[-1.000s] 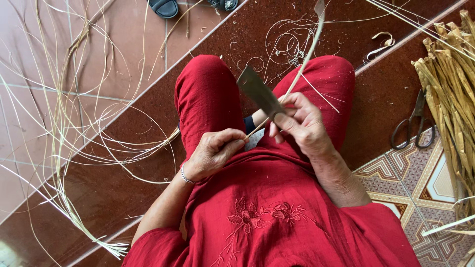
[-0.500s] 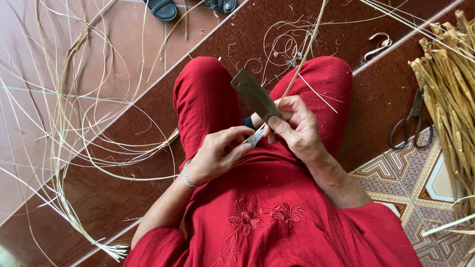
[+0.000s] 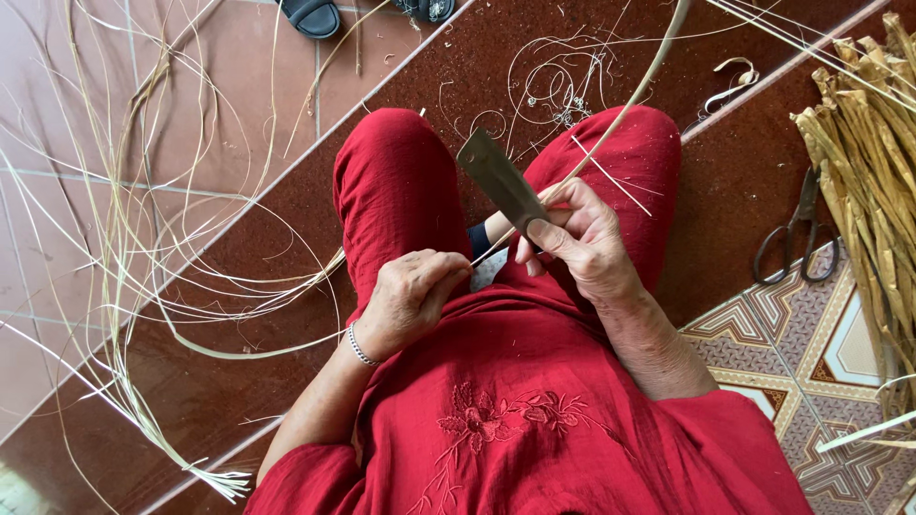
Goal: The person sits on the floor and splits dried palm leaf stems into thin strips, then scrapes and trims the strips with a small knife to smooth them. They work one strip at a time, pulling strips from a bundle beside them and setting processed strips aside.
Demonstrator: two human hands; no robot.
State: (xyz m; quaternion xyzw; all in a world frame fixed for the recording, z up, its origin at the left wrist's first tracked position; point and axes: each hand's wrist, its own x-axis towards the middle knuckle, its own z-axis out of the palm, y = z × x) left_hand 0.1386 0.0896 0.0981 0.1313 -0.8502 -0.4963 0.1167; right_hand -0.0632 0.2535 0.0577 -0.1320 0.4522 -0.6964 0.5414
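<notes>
I sit in red clothes with both hands over my lap. My right hand grips a broad, dull metal knife, its blade pointing up and away. A long pale cane strip runs from the upper right down under the blade toward my left hand. My left hand's fingers are curled shut, pinching the strip's near end by my left thigh. A silver bracelet sits on my left wrist.
Loose split strips sprawl over the red tiled floor at left. A bundle of thick cane stalks lies at right, with scissors beside it. Curly shavings lie beyond my knees. Dark sandals rest at the top.
My left hand has slid down and left, away from the knife, drawing the strip through. The knife and right hand stay nearly in place.
</notes>
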